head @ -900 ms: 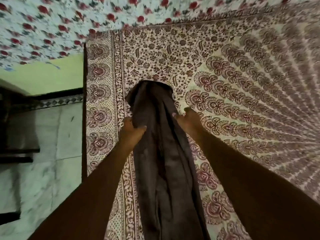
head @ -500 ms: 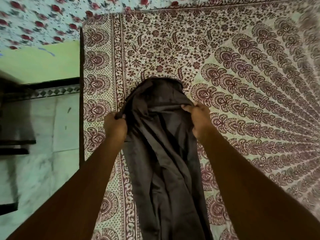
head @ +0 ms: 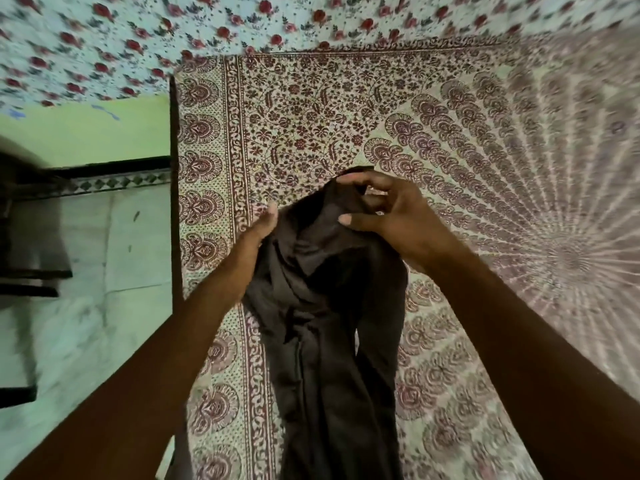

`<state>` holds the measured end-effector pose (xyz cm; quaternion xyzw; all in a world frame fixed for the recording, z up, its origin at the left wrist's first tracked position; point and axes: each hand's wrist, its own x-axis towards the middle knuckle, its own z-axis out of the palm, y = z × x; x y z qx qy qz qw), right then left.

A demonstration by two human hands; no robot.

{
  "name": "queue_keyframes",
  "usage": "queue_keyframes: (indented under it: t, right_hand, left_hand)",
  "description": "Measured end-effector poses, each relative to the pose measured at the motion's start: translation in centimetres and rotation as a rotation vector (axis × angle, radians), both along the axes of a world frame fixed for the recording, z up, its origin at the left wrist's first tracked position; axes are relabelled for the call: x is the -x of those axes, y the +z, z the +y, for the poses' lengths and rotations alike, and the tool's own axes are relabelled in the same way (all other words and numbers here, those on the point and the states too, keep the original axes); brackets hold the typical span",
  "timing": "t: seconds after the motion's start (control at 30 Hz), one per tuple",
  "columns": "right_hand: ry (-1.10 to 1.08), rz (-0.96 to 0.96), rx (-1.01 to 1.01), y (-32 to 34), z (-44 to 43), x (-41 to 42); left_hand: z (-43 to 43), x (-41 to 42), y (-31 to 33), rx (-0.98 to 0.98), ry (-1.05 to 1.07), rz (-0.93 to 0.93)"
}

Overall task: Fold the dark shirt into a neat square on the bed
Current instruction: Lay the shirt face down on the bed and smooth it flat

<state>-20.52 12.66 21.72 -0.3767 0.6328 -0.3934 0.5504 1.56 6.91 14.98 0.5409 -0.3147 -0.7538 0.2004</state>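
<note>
The right hand [head: 391, 216] reaches over the far end of the dark shirt [head: 329, 323], its fingers curled and pinching the bunched top edge, thumb pressed against the cloth. The left hand [head: 258, 233] lies against the shirt's left edge just beside it; whether it grips the fabric cannot be told, as the fingers are hidden behind the fold. The shirt runs in a long crumpled strip between both forearms, resting on the patterned bedspread [head: 450, 150] near the bed's left border.
</note>
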Motion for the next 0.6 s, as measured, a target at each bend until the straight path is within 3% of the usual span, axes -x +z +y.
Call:
queue_keyframes:
  t: [0.07,0.17,0.23,0.33,0.47,0.53,0.6]
  right_hand:
    - [0.03,0.046,0.058,4.1,2.9,-1.5]
    - [-0.021,0.145,0.076,8.9,6.4,-1.8]
    - [-0.079,0.295,0.047,12.0,8.5,-0.5]
    - [-0.097,0.582,-0.051,15.5,11.2,2.9]
    - [-0.058,0.906,-0.042,20.5,14.4,8.2]
    - [0.052,0.927,-0.036,23.3,16.1,10.3]
    - [0.337,0.896,-0.076,25.6,17.8,11.4]
  left_hand:
    - [2.3,0.4,2.6,-0.012,-0.114,0.048]
    - [5.2,0.5,4.6,0.242,-0.138,-0.251]
    - [6.5,0.7,7.2,0.406,-0.004,-0.422]
    - [6.7,-0.3,12.8,0.547,0.217,-0.498]
    - [6.8,-1.8,19.6,0.905,0.045,-0.612]
    - [7.8,-1.8,23.3,1.071,-0.038,-0.656]
    - [8.4,-1.8,26.4,1.174,-0.037,-0.711]
